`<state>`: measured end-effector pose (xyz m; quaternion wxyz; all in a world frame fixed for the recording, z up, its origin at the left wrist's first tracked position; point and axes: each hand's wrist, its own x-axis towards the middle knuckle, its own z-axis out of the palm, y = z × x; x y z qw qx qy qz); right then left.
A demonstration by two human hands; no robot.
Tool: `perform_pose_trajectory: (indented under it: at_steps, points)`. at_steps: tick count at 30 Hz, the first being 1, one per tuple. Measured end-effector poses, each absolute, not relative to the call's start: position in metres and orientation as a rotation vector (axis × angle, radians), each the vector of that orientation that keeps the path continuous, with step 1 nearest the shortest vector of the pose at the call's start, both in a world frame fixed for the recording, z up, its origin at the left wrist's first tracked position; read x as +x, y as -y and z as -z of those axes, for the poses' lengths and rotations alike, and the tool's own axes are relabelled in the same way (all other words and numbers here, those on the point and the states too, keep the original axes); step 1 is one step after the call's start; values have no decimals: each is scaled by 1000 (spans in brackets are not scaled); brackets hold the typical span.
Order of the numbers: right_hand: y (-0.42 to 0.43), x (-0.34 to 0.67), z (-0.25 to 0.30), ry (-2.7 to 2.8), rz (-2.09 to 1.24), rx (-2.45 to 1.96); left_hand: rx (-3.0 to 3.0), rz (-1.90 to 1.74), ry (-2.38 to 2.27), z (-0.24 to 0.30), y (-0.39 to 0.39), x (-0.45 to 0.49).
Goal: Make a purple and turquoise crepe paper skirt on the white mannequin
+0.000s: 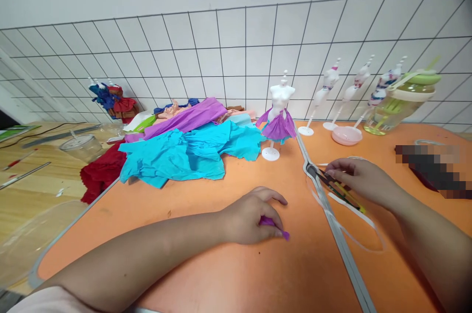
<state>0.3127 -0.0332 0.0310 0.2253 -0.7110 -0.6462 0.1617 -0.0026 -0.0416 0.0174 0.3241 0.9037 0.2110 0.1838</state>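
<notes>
My left hand [250, 215] rests on the orange table [206, 254], its fingers curled over a small piece of purple crepe paper [277, 227] that pokes out beneath them. My right hand [359, 179] lies further right, fingers closed on a pair of scissors with a yellow-green handle [337, 187]; their dark tips point left at the table seam. A thin white ribbon [354, 227] loops under that hand. Behind stands a small white mannequin [280, 106] wearing a purple paper skirt.
Turquoise [188, 153], purple [184, 118] and red [99, 170] crepe paper sheets are piled at the back left. Three more dressed mannequins [354, 89], a pink dish [346, 135] and a green-lidded bottle [401, 104] stand at the back right before a wire grid. A clear cup [81, 146] sits left.
</notes>
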Motion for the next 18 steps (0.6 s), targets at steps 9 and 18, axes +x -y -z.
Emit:
perform_pose_trajectory:
  at_steps: [9, 18]
  points:
    - [62, 238, -37, 1462, -1164, -1532, 1821, -311, -493, -23, 46, 1]
    - [76, 204, -33, 1415, -1179, -1291, 1364, -342, -504, -21, 42, 3]
